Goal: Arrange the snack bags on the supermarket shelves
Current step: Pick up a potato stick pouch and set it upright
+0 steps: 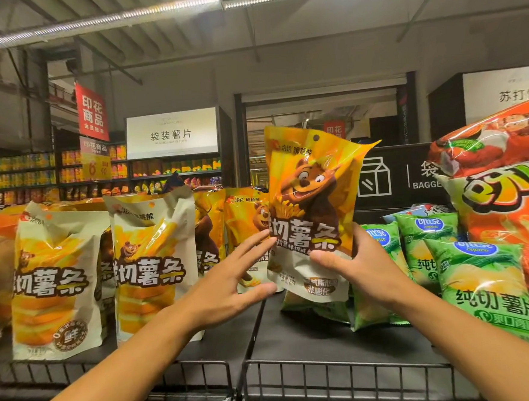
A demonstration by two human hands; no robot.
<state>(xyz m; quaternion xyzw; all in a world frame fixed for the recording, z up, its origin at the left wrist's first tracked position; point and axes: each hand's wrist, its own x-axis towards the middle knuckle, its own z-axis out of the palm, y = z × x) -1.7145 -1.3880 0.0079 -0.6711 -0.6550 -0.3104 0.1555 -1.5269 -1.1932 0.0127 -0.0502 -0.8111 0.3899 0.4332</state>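
On the top shelf (313, 341), behind its low wire rail (347, 366), a person holds one yellow bear-print fries bag (312, 209) upright, its lower edge raised above the dark shelf surface. Right hand (360, 267): thumb pressed across the bag's white lower front, fingers wrapped behind the right edge; firm hold. Left hand (231, 284): fingers straight and spread, tips touching the bag's left edge near the big dark lettering; thumb apart below, not curled round anything.

Bag top corner at right is bent outward. Round hang-hole visible near the top.

Left of the held bag: a row of matching fries bags. Two white-and-yellow ones stand at the front (52, 277) (153, 264), upright, side by side. More yellow bear-print bags (246, 229) stand behind the left hand, partly hidden.

Right of the held bag: green crisp bags (485, 282), several, leaning and overlapping, some lying flat under the held bag's lower corner. Farther right, large orange-red snack bags (507, 202) stacked above the green ones.

Background: white aisle sign (171, 133) with Chinese text, red hanging banner (92, 111), stocked shelves beyond.
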